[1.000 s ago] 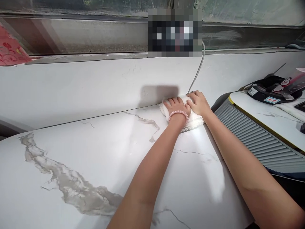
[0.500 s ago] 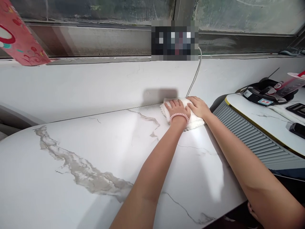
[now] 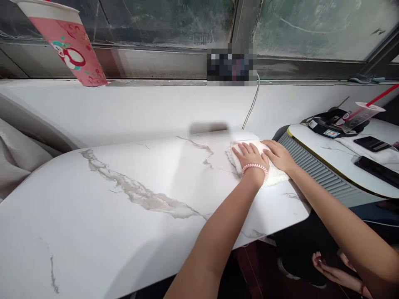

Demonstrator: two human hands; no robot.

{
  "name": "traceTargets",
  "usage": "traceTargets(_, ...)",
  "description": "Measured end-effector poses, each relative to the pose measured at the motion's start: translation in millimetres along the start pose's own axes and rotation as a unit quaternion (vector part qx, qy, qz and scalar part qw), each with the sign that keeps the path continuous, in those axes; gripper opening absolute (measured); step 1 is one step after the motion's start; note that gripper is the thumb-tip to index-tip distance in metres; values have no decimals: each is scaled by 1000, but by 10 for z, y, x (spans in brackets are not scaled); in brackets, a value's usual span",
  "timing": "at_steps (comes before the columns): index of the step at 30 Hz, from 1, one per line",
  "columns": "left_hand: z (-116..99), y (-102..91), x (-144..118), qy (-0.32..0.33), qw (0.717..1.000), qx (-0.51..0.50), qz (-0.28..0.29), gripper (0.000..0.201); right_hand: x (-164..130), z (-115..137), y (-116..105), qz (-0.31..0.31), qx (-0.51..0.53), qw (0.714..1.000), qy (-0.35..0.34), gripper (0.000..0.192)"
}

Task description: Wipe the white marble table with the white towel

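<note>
A folded white towel [image 3: 276,176] lies flat near the right end of a white marble-patterned table [image 3: 149,174]. My left hand [image 3: 251,155], with a pink coiled band round its wrist, presses flat on the towel's left half, fingers spread. Beside it, my right hand [image 3: 279,155] rests on the towel's right side, palm down and fingers stretched out to the left. The two hands are close together at the thumb and fingertips. Neither grips the towel.
A pink paper cup [image 3: 73,54] stands on the window ledge. To the right, a second table with a ribbed side [image 3: 318,166] holds a black strapped device [image 3: 327,124], a clear cup [image 3: 361,114] and phones [image 3: 372,144]. Another person's hand [image 3: 330,270] shows below.
Both hands have slid the towel away from the wall, toward the table's right end and nearer to me. The camera's view has shifted too. Both hands stay flat on the towel.
</note>
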State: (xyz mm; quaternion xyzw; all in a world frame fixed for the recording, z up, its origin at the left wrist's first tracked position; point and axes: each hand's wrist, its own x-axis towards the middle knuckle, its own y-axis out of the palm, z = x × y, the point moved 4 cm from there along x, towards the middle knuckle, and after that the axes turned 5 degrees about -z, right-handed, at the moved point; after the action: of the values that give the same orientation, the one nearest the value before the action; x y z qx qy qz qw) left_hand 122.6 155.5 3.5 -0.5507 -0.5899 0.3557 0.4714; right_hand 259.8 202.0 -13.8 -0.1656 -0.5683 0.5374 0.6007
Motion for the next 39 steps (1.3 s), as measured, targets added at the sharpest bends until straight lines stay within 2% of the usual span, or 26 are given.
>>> traceTargets(8,-95,-46,-533,23,1000,-15,-5,64,-483,159,-250,1,-5,1000,-1,45)
traceTargets(18,-159,-136,-960,23,999,-24,9,65,-867,313,-452,7,-5,1000,5,47)
traceTargets(23,-96,-180,-1171,26,999,-44,2,65,-1036,462,-497,2,-8,1000,5,46)
traceTargets(28,161,-303,-1491,17,999,-37,2,65,-1183,889,-453,-2,-6,1000,-19,45)
traceTargets(33,674,-496,-1820,-3,1000,-4,-8,65,-1259,1555,-273,0,-2,999,-33,43)
traceTargets(36,959,-583,-1856,-13,1000,12,0,65,-1212,1877,-156,9,-5,1000,-30,41)
traceTargets(39,1120,-633,-1758,-6,999,30,24,65,-1103,2029,-69,22,-15,999,-19,40)
